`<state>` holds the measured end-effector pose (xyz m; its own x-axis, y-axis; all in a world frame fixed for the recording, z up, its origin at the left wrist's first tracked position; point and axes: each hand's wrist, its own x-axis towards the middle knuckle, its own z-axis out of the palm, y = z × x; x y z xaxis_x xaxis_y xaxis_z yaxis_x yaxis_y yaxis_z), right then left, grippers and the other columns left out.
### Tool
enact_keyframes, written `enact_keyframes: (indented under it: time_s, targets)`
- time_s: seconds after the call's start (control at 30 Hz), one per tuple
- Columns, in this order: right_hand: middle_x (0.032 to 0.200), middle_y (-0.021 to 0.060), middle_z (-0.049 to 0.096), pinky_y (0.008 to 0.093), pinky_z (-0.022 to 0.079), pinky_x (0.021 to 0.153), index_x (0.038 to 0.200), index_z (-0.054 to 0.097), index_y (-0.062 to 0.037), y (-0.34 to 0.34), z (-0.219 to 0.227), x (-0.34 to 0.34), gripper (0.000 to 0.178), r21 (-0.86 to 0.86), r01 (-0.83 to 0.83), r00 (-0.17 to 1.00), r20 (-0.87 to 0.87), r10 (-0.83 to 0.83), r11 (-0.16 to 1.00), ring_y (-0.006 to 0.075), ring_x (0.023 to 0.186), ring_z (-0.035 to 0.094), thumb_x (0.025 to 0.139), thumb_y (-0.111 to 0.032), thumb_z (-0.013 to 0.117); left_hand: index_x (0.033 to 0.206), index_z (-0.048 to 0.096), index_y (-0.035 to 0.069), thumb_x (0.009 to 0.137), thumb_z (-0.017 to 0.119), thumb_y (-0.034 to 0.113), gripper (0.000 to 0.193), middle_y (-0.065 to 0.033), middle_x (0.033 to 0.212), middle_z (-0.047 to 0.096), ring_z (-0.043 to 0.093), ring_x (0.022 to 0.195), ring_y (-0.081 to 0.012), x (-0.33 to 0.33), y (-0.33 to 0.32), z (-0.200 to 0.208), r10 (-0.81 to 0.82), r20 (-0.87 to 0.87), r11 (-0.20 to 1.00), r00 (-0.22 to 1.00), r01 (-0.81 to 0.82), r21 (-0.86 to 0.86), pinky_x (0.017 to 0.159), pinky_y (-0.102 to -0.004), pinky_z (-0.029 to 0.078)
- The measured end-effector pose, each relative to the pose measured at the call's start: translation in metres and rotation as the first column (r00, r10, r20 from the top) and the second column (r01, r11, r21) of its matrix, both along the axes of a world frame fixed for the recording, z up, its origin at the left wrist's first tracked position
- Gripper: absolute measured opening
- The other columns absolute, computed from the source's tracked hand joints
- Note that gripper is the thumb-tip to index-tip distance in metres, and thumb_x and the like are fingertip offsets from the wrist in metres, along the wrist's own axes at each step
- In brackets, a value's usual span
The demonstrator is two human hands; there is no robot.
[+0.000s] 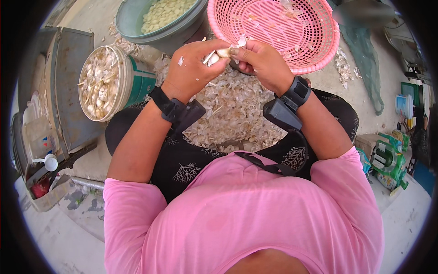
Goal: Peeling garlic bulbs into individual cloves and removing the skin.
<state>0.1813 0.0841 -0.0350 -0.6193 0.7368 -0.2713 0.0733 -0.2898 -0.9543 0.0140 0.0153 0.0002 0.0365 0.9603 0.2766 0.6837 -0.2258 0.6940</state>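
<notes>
Above a big heap of papery garlic skins (232, 114), my two hands meet. My left hand (194, 66) is closed around several garlic cloves (213, 59), pale and partly in their skins. My right hand (267, 61) pinches a clove (223, 52) at its end, thumb against it, with a white flake of skin (242, 41) by its fingertips. Just beyond the hands stands a pink plastic basket (335, 45) with bits of skin in it. Behind my left hand a tub (137, 37) holds peeled cloves (166, 16) in water.
At my left a white and green bucket (139, 82) is full of unpeeled garlic (98, 82). Farther left stands a rusty metal cabinet (75, 86) beside a white cup (50, 162). Green netting (365, 64) lies on the floor at the right, and green plastic packages (388, 160) sit nearer me.
</notes>
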Motion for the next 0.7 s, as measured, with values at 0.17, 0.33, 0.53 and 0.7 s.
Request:
enact_keyframes:
  time_s: [0.17, 0.33, 0.53, 0.7]
  targets:
    - [0.067, 0.0008, 0.054, 0.0190, 0.039, 0.052, 0.090, 0.058, 0.0030, 0.005, 0.014, 0.005, 0.024, -0.158, -0.242, 0.968, -0.112, 0.227, 0.957, 0.0064, 0.053, 0.045, 0.081, -0.020, 0.058, 0.093, 0.061, 0.004, 0.070, 0.064, 0.011, 0.024, -0.0111, 0.082, 0.063, 0.061, 0.076, -0.0215, -0.008, 0.004, -0.006, -0.069, -0.172, 0.996, 0.983, 0.078, 0.051, 0.068, -0.0297, 0.046]
    - [0.081, 0.0057, 0.058, 0.0189, 0.042, 0.056, 0.103, 0.056, 0.0014, 0.008, 0.035, 0.019, 0.029, -0.166, -0.557, 0.803, -0.357, 0.476, 0.814, 0.0071, 0.059, 0.051, 0.081, -0.017, 0.058, 0.094, 0.061, 0.004, 0.073, 0.063, 0.012, 0.023, -0.0109, 0.082, 0.063, 0.061, 0.075, -0.0195, -0.008, 0.003, -0.005, 0.043, -0.031, 0.995, 0.999, -0.046, -0.094, 0.066, -0.0291, 0.046]
    - [0.073, -0.0014, 0.060, 0.0179, 0.041, 0.055, 0.083, 0.061, -0.0024, 0.005, 0.023, 0.012, 0.012, 0.162, -0.269, 0.932, 0.293, 0.214, 0.949, 0.0030, 0.065, 0.053, 0.073, -0.010, 0.064, 0.106, 0.053, -0.001, 0.084, 0.053, 0.014, 0.027, -0.0099, 0.089, 0.062, 0.058, 0.075, -0.0132, -0.017, 0.007, 0.001, 0.363, 0.854, 0.853, 0.374, 0.236, -0.466, 0.063, -0.0229, 0.046]
    - [0.072, -0.0028, 0.058, 0.0166, 0.042, 0.057, 0.082, 0.060, -0.0025, 0.005, 0.015, 0.004, 0.010, 0.232, 0.008, 0.995, -0.101, 0.016, 0.973, 0.0019, 0.065, 0.052, 0.073, -0.004, 0.063, 0.108, 0.050, -0.002, 0.087, 0.049, 0.015, 0.027, -0.0094, 0.089, 0.061, 0.058, 0.076, -0.0137, -0.011, 0.007, -0.007, 0.379, 0.887, 0.803, 0.265, 0.383, -0.457, 0.065, -0.0237, 0.047]
